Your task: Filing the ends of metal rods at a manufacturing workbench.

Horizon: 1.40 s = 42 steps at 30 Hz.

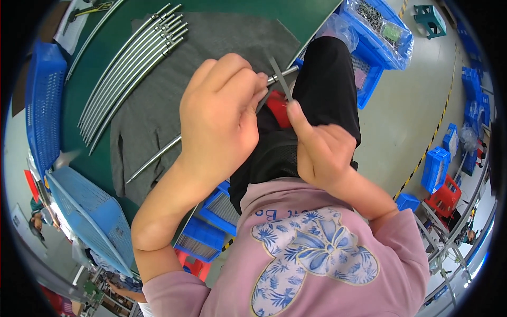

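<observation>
A crossing at upper centre

We have a green counter (301,24) across the upper left of the frame, grey cloth (222,37) over it and a row of silver rods (122,76) lying partly on the cloth. Our left hand (222,108), near centre, pinches a single rod (272,80); our right hand (325,153) pinches a thin grey strip (277,70) crossing that rod at upper centre.

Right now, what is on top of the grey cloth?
A row of metal rods lies partly on the grey cloth. Another rod, in the left hand, crosses over it. What the hand covers there cannot be seen.
</observation>
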### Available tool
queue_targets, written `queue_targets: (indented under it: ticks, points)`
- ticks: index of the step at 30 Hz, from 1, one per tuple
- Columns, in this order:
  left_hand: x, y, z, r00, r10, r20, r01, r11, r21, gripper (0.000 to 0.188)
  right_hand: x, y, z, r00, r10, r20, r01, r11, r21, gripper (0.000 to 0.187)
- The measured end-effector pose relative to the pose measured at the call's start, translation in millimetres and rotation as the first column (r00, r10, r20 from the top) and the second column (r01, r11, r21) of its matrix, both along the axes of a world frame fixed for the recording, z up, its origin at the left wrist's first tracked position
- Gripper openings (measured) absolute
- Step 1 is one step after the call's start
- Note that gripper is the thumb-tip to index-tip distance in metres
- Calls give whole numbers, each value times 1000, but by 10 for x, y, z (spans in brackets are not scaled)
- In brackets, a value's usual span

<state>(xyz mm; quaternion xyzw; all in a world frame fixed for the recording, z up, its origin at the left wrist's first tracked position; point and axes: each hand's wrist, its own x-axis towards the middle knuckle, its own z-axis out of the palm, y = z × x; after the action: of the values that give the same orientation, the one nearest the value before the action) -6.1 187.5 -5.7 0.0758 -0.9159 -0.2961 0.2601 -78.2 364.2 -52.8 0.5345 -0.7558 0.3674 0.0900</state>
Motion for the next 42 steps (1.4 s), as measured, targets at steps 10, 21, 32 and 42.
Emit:
queue_targets:
  ticks: [10,21,32,42]
  points:
    - [19,-20,9,1000,16,27,-17,998,57,16,-96,185,-393,994,79,-70,-94,966,-240,54]
    - [30,-22,-17,1000,-11,9,11,1000,-6,19,-1115,-1072,519,941,-160,298,212,965,-153,38]
    - [15,-16,-43,1000,-3,-22,4,1000,20,14,-1260,-1238,611,964,-218,151,247,946,-212,25]
    - [12,-18,-54,997,74,-31,-70,993,96,14,-358,-586,258,968,103,229,-29,952,-306,17]
